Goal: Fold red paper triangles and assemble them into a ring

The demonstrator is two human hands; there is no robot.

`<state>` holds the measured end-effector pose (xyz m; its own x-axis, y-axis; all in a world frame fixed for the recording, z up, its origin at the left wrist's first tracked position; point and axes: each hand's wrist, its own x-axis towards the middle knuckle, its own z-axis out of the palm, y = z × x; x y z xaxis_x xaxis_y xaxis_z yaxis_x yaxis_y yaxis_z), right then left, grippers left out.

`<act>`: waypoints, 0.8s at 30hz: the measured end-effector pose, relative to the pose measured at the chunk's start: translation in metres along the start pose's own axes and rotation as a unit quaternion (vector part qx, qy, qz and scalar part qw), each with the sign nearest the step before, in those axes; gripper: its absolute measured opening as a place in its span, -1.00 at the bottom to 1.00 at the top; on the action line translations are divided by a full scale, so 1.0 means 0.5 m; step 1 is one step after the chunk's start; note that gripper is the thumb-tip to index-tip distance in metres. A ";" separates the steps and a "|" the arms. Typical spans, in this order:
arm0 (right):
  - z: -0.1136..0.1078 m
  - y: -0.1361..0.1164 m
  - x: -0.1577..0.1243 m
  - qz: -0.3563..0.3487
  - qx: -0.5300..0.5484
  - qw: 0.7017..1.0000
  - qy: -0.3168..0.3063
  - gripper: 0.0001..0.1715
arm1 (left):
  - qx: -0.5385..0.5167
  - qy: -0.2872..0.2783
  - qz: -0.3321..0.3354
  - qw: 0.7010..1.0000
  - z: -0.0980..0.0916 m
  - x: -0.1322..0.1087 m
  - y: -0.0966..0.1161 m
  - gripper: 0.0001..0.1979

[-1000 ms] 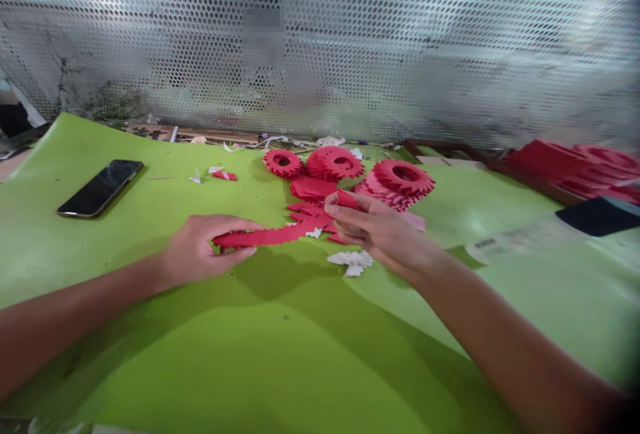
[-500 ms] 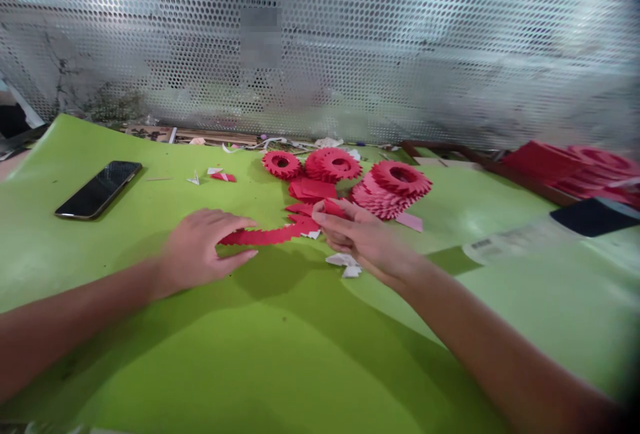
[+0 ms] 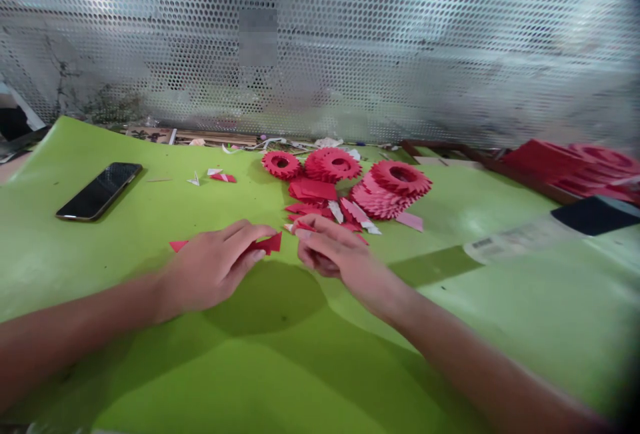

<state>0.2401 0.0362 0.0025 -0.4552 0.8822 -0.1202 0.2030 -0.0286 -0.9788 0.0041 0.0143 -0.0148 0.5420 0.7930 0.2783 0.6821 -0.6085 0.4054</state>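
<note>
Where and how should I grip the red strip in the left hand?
Probably pinch the red strip by its right end, coming from the right: that end juts out just past the left hand, which covers the middle.

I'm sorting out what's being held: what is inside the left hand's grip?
Red folded paper shows in the grip of the left hand, and a red tip peeks out behind that hand. The stretch between is covered, so whether they join is hidden.
</note>
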 end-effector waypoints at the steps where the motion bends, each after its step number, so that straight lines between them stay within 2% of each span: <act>1: -0.006 -0.001 -0.001 -0.016 -0.030 0.999 0.020 -0.63 | -0.003 -0.003 0.004 1.000 -0.004 -0.001 -0.001 -0.65; 4: -0.019 -0.001 -0.004 -0.105 -0.190 0.972 0.084 -0.70 | -0.015 -0.017 0.018 1.000 -0.016 -0.004 0.001 -0.61; 7: -0.021 0.000 -0.013 -0.263 -0.341 0.897 0.097 -0.82 | -0.031 -0.019 0.030 0.999 -0.031 -0.009 0.007 -0.60; 9: -0.018 -0.002 -0.021 -0.365 -0.391 0.840 0.089 -0.86 | -0.033 -0.015 0.044 0.998 -0.044 -0.011 0.013 -0.61; 11: -0.014 -0.008 -0.030 -0.425 -0.422 0.795 0.094 -0.84 | -0.039 -0.014 0.066 0.997 -0.057 -0.012 0.021 -0.64; 14: -0.010 -0.017 -0.041 -0.471 -0.442 0.755 0.117 -0.82 | -0.086 0.009 0.069 0.994 -0.070 -0.011 0.033 -0.68; 18: -0.004 -0.025 -0.050 -0.522 -0.450 0.711 0.139 -0.79 | -0.166 0.007 0.012 0.986 -0.078 -0.011 0.047 -0.73; 20: -0.001 -0.028 -0.055 -0.533 -0.458 0.697 0.144 -0.77 | -0.189 -0.002 -0.004 0.982 -0.080 -0.012 0.052 -0.74; 24: 0.001 -0.034 -0.062 -0.539 -0.471 0.683 0.145 -0.75 | -0.210 0.000 0.011 0.978 -0.082 -0.014 0.054 -0.73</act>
<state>0.2506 0.0089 0.0226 -0.6168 0.2124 0.7580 0.4152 0.9058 0.0841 -0.0014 -0.0064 0.0297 0.5540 0.7803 0.2900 0.4098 -0.5589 0.7209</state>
